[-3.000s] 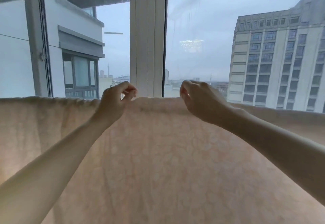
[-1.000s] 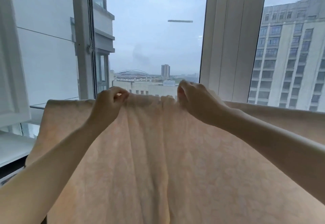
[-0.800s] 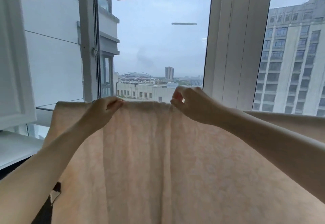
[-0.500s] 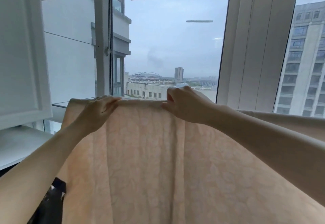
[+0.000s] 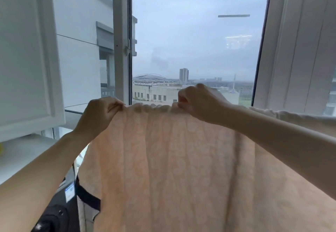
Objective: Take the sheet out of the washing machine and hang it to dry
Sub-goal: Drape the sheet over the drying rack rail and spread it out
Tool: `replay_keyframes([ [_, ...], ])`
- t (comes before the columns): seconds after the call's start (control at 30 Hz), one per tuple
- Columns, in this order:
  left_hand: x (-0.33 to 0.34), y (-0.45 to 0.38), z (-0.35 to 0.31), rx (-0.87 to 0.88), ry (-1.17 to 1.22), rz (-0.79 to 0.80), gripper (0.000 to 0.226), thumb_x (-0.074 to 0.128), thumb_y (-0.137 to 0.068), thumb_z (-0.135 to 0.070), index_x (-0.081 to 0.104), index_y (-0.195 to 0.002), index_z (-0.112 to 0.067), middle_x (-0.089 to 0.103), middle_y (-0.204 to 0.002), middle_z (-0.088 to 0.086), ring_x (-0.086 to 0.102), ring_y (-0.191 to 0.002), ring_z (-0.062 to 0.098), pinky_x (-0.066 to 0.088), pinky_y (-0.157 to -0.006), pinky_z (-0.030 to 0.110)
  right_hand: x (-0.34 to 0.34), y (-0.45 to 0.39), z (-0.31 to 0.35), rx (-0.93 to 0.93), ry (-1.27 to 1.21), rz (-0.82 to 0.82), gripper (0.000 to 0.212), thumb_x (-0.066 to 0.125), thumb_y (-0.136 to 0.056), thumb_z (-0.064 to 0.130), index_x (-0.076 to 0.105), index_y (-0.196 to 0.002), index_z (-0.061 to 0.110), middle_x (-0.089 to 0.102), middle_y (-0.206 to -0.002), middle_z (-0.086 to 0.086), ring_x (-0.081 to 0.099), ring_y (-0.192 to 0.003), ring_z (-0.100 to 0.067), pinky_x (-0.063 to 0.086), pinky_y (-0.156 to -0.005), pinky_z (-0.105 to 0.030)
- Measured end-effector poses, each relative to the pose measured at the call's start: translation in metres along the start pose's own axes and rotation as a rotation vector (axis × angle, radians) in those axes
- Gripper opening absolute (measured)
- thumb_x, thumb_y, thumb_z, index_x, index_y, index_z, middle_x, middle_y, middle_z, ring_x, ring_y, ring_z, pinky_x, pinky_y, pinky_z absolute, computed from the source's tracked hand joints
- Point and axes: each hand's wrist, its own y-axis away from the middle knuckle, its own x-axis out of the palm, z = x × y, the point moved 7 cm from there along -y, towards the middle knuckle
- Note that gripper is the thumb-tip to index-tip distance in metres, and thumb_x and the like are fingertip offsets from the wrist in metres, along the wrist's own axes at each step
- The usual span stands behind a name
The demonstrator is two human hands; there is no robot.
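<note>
A pale peach sheet (image 5: 172, 168) with a faint flower pattern hangs in front of me and fills the lower middle and right of the view. Its top edge runs level at hand height and is bunched into small folds between my hands. My left hand (image 5: 99, 116) pinches the top edge near the sheet's left end. My right hand (image 5: 201, 102) grips the top edge a little to the right, knuckles up. Whatever carries the sheet is hidden under the cloth. The sheet runs on to the right behind my right forearm.
A big window (image 5: 196, 49) with a white frame (image 5: 121, 40) stands just behind the sheet. A white cabinet door (image 5: 27, 53) is at the left, above a white ledge (image 5: 23, 151). Dark objects with a label (image 5: 70, 193) sit at the lower left.
My view has swung left along the sheet. Both hands have shifted toward the sheet's left end, and the cloth between them has gathered into small folds.
</note>
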Motion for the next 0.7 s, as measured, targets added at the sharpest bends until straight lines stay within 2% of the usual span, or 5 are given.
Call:
replay_keyframes([
  [0.13,-0.009,-0.019,0.028,0.025,0.021,-0.030,0.012,0.059,-0.090,-0.003,0.070,-0.095,-0.006,0.071,-0.088,0.008,0.059,-0.077,0.016,0.044,-0.075,0.027,-0.005,-0.031,0.012,0.101,-0.020,-0.117,0.019,0.051,-0.094,0.030,0.062,-0.087,0.016,0.066,-0.085,-0.008,0.062,-0.079,-0.031,0.052,-0.071,-0.039],
  [0.27,-0.028,-0.020,0.091,-0.214,0.140,-0.153,0.016,0.052,-0.096,-0.009,0.065,-0.101,-0.002,0.064,-0.090,0.006,0.058,-0.082,0.021,0.042,-0.075,0.029,0.000,-0.059,0.023,0.192,-0.025,-0.259,0.022,0.046,-0.097,0.029,0.060,-0.090,0.013,0.065,-0.086,-0.010,0.060,-0.079,-0.034,0.051,-0.073,-0.041],
  [0.43,-0.001,0.017,0.155,-0.327,0.295,0.142,0.016,0.056,-0.093,-0.005,0.067,-0.087,-0.015,0.069,-0.084,0.002,0.065,-0.081,0.020,0.050,-0.075,0.028,0.060,-0.067,0.043,0.204,-0.097,0.129,0.025,0.052,-0.093,0.019,0.060,-0.074,0.006,0.062,-0.074,-0.003,0.061,-0.074,-0.026,0.054,-0.068,-0.039],
  [0.53,0.008,0.031,0.152,-0.323,0.408,0.178,0.018,0.056,-0.092,-0.005,0.065,-0.081,-0.016,0.066,-0.076,0.000,0.060,-0.070,0.006,0.044,-0.063,0.009,0.065,-0.073,0.069,0.158,-0.111,0.117,0.032,0.055,-0.094,0.031,0.058,-0.071,0.010,0.059,-0.070,-0.003,0.056,-0.068,-0.020,0.044,-0.059,-0.028],
  [0.7,0.004,0.030,0.145,-0.319,0.515,0.182,0.022,0.054,-0.096,-0.028,0.067,-0.093,-0.011,0.067,-0.085,0.011,0.060,-0.070,0.010,0.048,-0.061,0.018,0.071,-0.087,0.109,0.039,-0.110,0.100,0.015,0.062,-0.089,0.031,0.065,-0.089,0.016,0.068,-0.090,-0.002,0.064,-0.081,-0.021,0.056,-0.073,-0.043],
])
